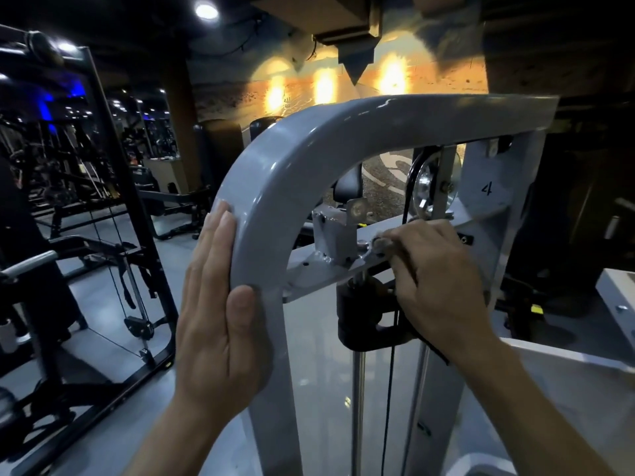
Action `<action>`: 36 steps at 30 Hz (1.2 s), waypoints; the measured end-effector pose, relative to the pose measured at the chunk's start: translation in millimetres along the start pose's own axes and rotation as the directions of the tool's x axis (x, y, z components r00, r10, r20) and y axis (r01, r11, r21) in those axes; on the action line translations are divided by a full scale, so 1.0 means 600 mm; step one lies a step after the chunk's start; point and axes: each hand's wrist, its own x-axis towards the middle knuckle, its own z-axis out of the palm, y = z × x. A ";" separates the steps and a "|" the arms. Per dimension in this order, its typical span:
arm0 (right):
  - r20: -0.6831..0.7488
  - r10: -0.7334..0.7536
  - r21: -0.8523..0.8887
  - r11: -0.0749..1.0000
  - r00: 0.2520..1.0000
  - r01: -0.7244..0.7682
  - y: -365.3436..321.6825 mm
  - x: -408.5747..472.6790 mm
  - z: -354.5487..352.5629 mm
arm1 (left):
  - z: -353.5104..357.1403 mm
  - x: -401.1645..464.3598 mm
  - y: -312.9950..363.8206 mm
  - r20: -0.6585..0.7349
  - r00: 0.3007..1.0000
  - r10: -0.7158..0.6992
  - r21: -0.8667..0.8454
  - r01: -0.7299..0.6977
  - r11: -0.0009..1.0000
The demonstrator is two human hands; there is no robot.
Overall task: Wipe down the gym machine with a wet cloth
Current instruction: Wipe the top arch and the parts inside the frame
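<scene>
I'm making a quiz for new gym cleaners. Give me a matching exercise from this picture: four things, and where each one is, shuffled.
Things:
1. left hand
2. right hand
3. pulley wheel
4. number 4

Places:
A. on the grey plate right of the pulley
B. flat against the curved grey frame
C. under the frame's top bar
D. at the crossbar, fingers curled

Pairs: 1-B, 2-D, 3-C, 4-A

Gym machine frame: glossy grey painted metal w/ chips; pulley shiny bare metal.
</scene>
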 end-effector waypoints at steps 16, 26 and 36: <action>-0.179 -0.061 0.056 0.996 0.982 0.072 -0.040 -0.032 0.017 | 0.006 -0.014 0.006 -0.038 0.999 -0.030 0.043 0.031 0.999; -0.244 -0.063 0.129 0.987 0.968 0.097 -0.062 -0.047 0.038 | -0.006 -0.013 -0.001 0.013 1.000 0.009 0.048 -0.010 0.999; -0.272 -0.005 0.091 0.995 0.962 0.031 -0.106 -0.054 0.050 | -0.014 -0.009 -0.016 0.037 0.996 0.086 -0.024 -0.085 0.996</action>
